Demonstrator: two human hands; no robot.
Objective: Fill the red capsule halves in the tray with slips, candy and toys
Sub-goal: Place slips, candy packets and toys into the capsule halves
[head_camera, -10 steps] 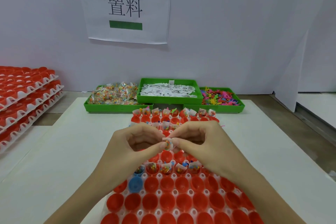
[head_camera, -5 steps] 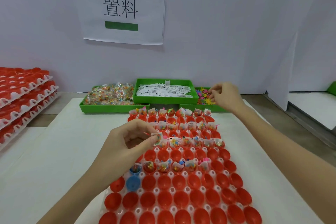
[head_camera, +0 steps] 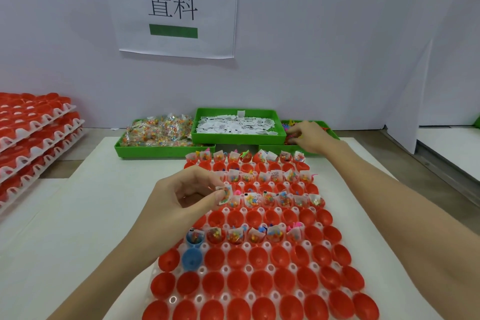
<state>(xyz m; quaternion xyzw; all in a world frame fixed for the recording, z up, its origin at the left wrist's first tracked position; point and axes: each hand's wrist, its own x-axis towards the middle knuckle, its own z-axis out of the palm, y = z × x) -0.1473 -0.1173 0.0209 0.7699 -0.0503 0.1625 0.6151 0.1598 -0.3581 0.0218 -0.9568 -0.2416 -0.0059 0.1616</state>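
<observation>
Your left hand (head_camera: 185, 196) pinches one candy packet with a slip (head_camera: 225, 194) between thumb and forefinger, over the left edge of the white tray (head_camera: 283, 245) of red capsule halves (head_camera: 262, 282). Your right hand (head_camera: 307, 136) reaches into the far-right green bin of toys (head_camera: 331, 130), fingers curled down; whether they grip anything I cannot tell. Three green bins stand at the far edge: candy (head_camera: 158, 131) left, slips (head_camera: 235, 125) centre, toys right. Two blue halves (head_camera: 192, 257) sit among the red. Four rows look filled.
</observation>
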